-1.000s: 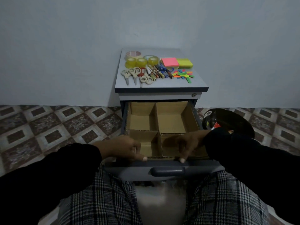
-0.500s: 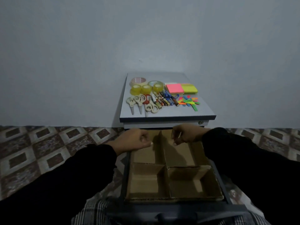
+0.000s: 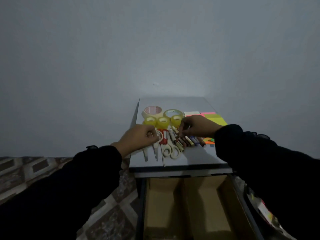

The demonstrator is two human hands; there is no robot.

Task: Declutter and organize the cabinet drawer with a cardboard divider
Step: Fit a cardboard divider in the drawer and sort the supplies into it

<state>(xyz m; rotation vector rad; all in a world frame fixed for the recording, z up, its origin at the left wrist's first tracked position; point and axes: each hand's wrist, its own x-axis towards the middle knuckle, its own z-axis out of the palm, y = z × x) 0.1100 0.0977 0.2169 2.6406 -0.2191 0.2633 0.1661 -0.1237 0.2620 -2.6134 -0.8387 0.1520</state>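
**Risk at pickup from the cabinet top**

Left hand (image 3: 138, 138) pinches the scissors (image 3: 158, 142) near the left edge; right hand (image 3: 197, 126) pinches the pens (image 3: 186, 142) mid-top. Cardboard divider (image 3: 180, 205) sits in the open drawer (compartments bare). Loosely held pens may roll off the front edge.

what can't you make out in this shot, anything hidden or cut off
Head view only:
- Scissors handles: partly hidden under the left hand.
- Pens: upper ends covered by the right hand; whether its fingers grip one cannot be told.
- Sticky notes: partly hidden by the right hand and sleeve.
- Cardboard divider: front part cut off by the bottom edge, right side behind the right sleeve.
- Tape rolls: labels too blurred to read.
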